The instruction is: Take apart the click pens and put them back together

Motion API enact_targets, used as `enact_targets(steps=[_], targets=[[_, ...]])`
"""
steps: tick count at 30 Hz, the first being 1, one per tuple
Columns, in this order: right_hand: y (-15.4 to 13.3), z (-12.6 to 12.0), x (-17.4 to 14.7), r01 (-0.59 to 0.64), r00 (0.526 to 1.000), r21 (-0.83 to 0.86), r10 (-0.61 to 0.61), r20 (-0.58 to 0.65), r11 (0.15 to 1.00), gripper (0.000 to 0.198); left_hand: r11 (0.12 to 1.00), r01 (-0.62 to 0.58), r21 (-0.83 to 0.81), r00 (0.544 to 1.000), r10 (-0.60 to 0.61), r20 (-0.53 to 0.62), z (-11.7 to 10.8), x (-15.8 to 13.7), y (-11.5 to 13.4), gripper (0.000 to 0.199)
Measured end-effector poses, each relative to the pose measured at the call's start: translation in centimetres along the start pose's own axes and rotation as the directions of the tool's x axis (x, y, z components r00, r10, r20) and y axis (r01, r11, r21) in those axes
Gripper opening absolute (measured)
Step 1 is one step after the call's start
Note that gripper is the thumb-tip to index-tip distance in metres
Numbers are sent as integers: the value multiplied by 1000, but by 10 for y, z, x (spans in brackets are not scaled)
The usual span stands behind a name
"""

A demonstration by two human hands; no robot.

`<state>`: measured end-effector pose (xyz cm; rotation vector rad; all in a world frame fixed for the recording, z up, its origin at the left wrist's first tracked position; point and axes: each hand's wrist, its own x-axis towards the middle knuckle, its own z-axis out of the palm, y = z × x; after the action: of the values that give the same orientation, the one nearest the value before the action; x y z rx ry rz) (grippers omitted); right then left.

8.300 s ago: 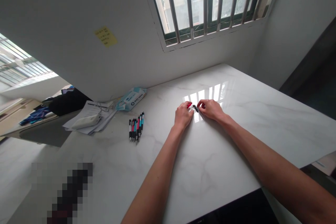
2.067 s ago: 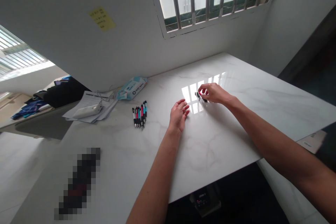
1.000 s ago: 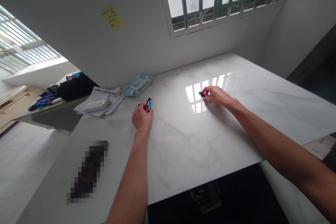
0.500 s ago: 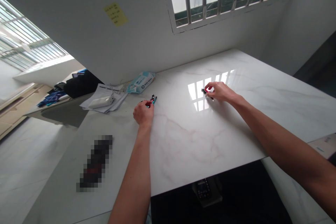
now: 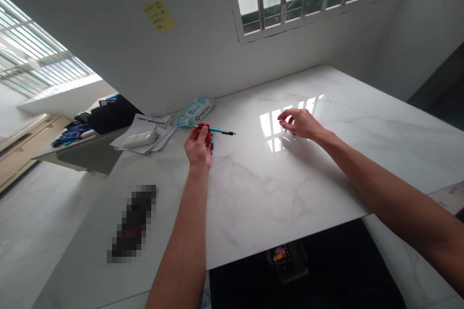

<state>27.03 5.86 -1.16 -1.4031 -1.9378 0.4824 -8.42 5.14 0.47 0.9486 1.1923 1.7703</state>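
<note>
My left hand (image 5: 198, 148) is raised a little over the tabletop and pinches a slim teal pen (image 5: 219, 130) with a black end. The pen lies crosswise in the fingers, its black end pointing right. Just below those fingers, another dark and teal pen (image 5: 212, 145) partly shows on the table. Farther right, my right hand (image 5: 302, 123) is low over the window's reflection, thumb and fingers closed around a pen (image 5: 281, 122). Mostly its tip shows; the fingers cover the rest.
A white marbled table (image 5: 253, 203) stretches along the wall. A pack of wipes (image 5: 197, 111), papers (image 5: 165, 141) and a white device (image 5: 140, 139) are at the back left. A blurred dark object (image 5: 132, 224) lies nearer on the left. A lit phone (image 5: 282, 257) is below the table edge.
My left hand has lifted the teal pen and turned it crosswise. My right hand has shifted slightly left, and the pens by it are now more hidden.
</note>
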Motion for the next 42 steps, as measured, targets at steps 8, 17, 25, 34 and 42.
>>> enact_targets(steps=[8,17,25,34,42], targets=[[-37,13,-6,13,999,115,-8,-39,993,24,971,-146,191,982,118,150,30,-32,-5,33],[-99,47,7,43,999,-49,-43,4,998,71,723,-389,571,869,82,488,46,-73,-13,11],[-83,75,-5,105,994,267,-108,-4,958,70,521,-618,590,727,92,680,45,-73,-18,16],[-67,82,-3,106,994,490,-94,-49,865,55,580,-583,568,730,69,679,45,-77,-17,25],[-68,76,-2,145,989,431,-149,-24,891,48,623,-513,590,771,32,637,46,-76,-18,26]])
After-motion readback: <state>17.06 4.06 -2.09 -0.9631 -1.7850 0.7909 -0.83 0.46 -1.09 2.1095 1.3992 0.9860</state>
